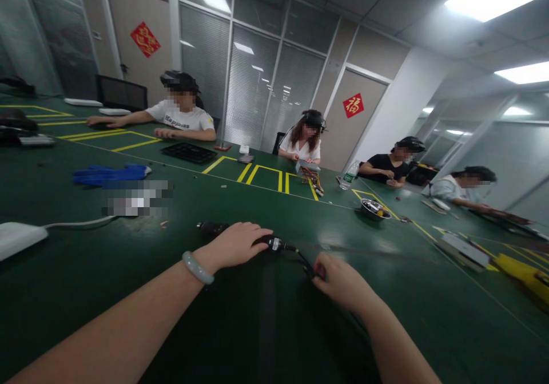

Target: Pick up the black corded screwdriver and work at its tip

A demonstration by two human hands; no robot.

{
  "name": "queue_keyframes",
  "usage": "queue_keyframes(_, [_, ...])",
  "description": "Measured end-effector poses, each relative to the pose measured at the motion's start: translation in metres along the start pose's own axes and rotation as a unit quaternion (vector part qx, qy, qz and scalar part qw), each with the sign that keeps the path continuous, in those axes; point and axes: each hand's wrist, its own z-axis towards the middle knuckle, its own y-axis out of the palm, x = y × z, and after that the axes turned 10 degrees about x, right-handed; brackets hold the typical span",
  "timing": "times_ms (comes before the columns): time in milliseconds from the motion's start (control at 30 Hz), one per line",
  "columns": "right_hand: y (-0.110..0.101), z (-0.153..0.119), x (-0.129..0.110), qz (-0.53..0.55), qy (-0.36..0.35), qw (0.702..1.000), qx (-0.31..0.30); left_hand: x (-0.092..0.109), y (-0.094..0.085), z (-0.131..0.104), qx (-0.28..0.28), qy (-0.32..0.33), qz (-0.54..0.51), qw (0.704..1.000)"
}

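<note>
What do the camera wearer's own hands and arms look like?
The left hand and right hand are ungloved, and no sleeves show. A smooth, rounded, pale grey-green bangle circles the left wrist; nothing worn shows on the right.

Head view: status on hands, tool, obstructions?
Left hand over black corded electric screwdriver; right hand closed on its cord. Screwdriver lying on green table. Blue glove off to the left, apart from the tool.

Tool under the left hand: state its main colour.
The tool is mainly black; head view shows it.
</note>
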Motion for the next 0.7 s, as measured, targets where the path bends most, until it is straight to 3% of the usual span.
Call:
queue_keyframes(167, [0.004, 0.002, 0.006, 0.002, 0.012, 0.999, 0.032, 0.02, 0.013, -0.001, 0.048, 0.037, -0.001, 0.998])
queue_keyframes(367, [0.014, 0.003, 0.001, 0.032, 0.015, 0.998, 0.06, 0.038, 0.035, 0.001, 0.043, 0.052, -0.001, 0.998])
queue_keyframes(533, [0.026, 0.005, -0.015, 0.073, -0.007, 0.992, 0.104, 0.043, 0.025, 0.0, 0.02, 0.053, -0.014, 0.998])
queue_keyframes(700, [0.034, 0.006, -0.032, 0.128, -0.005, 0.974, 0.189, 0.048, 0.02, -0.001, 0.016, 0.05, -0.002, 0.999])
